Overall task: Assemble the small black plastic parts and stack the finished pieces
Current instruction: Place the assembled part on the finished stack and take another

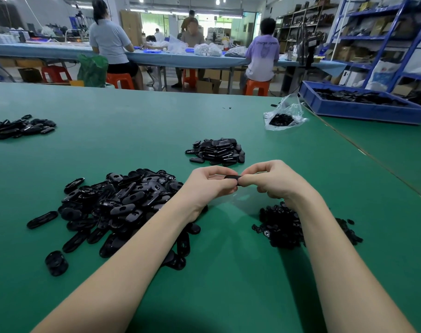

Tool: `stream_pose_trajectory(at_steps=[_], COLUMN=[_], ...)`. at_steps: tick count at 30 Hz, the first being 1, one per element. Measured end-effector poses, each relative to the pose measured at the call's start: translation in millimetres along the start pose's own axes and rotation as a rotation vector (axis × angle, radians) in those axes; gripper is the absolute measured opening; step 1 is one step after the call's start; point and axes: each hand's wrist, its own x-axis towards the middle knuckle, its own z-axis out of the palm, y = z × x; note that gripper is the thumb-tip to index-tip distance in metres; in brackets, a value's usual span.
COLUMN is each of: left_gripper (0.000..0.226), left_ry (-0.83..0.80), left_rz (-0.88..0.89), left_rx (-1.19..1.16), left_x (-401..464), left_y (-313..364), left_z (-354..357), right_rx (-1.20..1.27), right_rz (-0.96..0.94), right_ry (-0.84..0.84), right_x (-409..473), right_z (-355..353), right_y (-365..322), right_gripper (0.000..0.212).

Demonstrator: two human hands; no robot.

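**Both hands pinch one black part above the mat**

We take the big heap [122, 203] of oval black shells as our landmark. Far to its upper left lies a smaller, flatter heap [20, 128] near the edge of the green mat [132, 121]. Just right of the big heap, our left hand [208, 186] curls its fingers around one end of a small black part [231, 178], held above the mat. Beyond it, up and right of the big heap, sits a tidy stack [216, 151] of pieces. Our right hand [269, 182] pinches the part's other end, fingertips meeting the left's. Below that hand, right of the big heap, lies a pile of small round pieces [291, 227]. Farther right and back rest a clear bag [282, 116] and a blue bin [363, 105].
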Motion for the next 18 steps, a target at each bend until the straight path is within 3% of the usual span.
stream_pose_trajectory(at_steps=[18], left_gripper=[0.017], left_ry=[0.105], left_rz=[0.027], left_rx=[0.117], left_x=[-2.0], left_y=[-3.1], left_z=[3.1], right_rx=[-0.096], right_rz=[-0.109], right_ry=[0.077], right_x=[2.8], right_z=[13.9], right_y=[3.3], right_gripper=[0.014])
